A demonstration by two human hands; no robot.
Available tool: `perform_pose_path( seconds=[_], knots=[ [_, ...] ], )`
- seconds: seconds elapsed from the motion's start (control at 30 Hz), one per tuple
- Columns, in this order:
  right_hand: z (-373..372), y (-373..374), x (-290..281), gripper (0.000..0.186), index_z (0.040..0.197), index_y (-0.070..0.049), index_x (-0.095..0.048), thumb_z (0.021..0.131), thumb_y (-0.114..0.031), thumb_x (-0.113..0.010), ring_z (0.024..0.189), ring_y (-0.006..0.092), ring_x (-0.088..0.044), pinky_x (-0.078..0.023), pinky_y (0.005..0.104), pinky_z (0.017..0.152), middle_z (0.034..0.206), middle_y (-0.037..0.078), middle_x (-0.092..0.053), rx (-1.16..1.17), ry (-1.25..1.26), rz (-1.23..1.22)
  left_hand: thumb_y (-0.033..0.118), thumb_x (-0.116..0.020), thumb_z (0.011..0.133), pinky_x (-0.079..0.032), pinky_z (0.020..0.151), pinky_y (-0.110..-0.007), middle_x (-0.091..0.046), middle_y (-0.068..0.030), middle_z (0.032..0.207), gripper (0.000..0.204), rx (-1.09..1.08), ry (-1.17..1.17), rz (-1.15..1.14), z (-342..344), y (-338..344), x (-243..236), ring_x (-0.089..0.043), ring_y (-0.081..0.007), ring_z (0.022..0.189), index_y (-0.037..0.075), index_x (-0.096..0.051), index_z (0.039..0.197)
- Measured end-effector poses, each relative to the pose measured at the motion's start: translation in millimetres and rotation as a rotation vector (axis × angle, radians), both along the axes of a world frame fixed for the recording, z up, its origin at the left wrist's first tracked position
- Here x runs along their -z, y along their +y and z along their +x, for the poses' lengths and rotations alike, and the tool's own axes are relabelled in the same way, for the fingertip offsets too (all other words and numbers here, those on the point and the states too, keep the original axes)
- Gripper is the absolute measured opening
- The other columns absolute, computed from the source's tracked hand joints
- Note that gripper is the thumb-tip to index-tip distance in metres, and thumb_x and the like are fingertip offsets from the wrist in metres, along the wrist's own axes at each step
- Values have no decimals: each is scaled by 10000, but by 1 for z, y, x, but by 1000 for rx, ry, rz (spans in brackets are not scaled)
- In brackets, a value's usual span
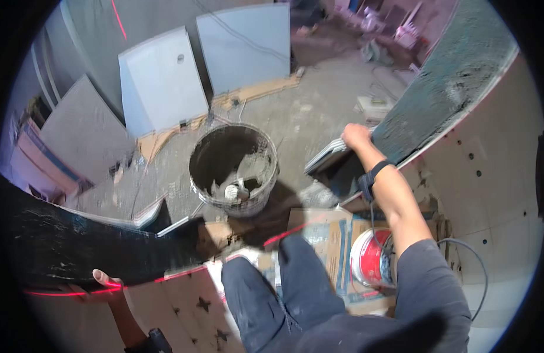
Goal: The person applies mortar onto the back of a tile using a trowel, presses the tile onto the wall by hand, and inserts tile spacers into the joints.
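Note:
My right hand [357,136] is closed in a fist beside the near end of a long grey mortar-smeared panel [448,88] at the right. What its fingers hold is hidden. Pale strip-like edges [327,155] lie just left of that fist. At the lower left, my left hand [104,288] rests along the edge of a dark, wet-looking panel [54,241], thumb up and fingers stretched out, partly blurred. A red laser line crosses it. Ahead of my legs stands a large dark bucket [196,182] holding grey mortar [257,167] and a white-ended tool [233,191].
White boards [166,88] and a grey board [83,129] lean at the back left. Flattened cardboard [322,244] lies by my knees, beside a red and white tub [366,259] with a cable [481,265]. Beige tiles [489,206] flank me. Rubble sits at the back right.

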State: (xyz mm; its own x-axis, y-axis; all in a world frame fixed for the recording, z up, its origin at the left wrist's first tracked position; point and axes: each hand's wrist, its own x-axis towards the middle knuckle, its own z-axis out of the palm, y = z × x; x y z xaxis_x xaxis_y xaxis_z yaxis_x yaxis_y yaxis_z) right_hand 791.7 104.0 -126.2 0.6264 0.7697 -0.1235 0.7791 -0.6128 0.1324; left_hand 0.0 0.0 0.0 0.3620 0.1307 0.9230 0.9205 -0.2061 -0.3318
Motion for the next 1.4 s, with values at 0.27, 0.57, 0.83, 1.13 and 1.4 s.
perform_pose_path(
  seconds=[0.27,0.57,0.83,1.13,1.4],
  knots=[
    [2,-5,-3,267,1080,-74,-775,915,-190,-599,1126,395,-697,-492,555,954,1139,213,-745,-9,14,40,415,-595,952,-311,1183,-600,-332,-295,1540,856,-47,-46,-29,19,3,7,-363,-413,1440,-103,-257,1544],
    [58,43,10,343,1033,54,-744,874,-245,-696,1173,466,-650,-525,507,980,1212,320,-675,-185,135,106,431,-574,952,-338,1161,-593,-333,-295,1531,863,-64,-61,-39,14,-5,18,-387,-408,1408,-92,-242,1553],
    [69,60,12,240,928,-10,-767,833,-121,-577,985,419,-728,-592,477,842,993,262,-739,-521,-110,-207,445,-555,951,-361,1142,-586,-334,-295,1524,869,-87,-59,-56,9,-9,20,-408,-403,1380,-82,-229,1561],
    [70,90,-15,170,854,-107,-797,812,-97,-632,903,339,-762,-611,442,777,934,150,-775,-729,-411,-194,461,-534,951,-388,1121,-579,-336,-295,1515,876,-52,-85,-68,7,-7,26,-431,-398,1349,-71,-214,1570],
    [-16,98,-199,165,798,-76,-768,805,-99,-605,847,364,-751,-590,455,714,903,197,-753,-810,-531,240,475,-515,951,-412,1101,-573,-337,-295,1507,883,9,-142,-30,6,-2,30,-452,-393,1320,-61,-201,1578]
  ],
)
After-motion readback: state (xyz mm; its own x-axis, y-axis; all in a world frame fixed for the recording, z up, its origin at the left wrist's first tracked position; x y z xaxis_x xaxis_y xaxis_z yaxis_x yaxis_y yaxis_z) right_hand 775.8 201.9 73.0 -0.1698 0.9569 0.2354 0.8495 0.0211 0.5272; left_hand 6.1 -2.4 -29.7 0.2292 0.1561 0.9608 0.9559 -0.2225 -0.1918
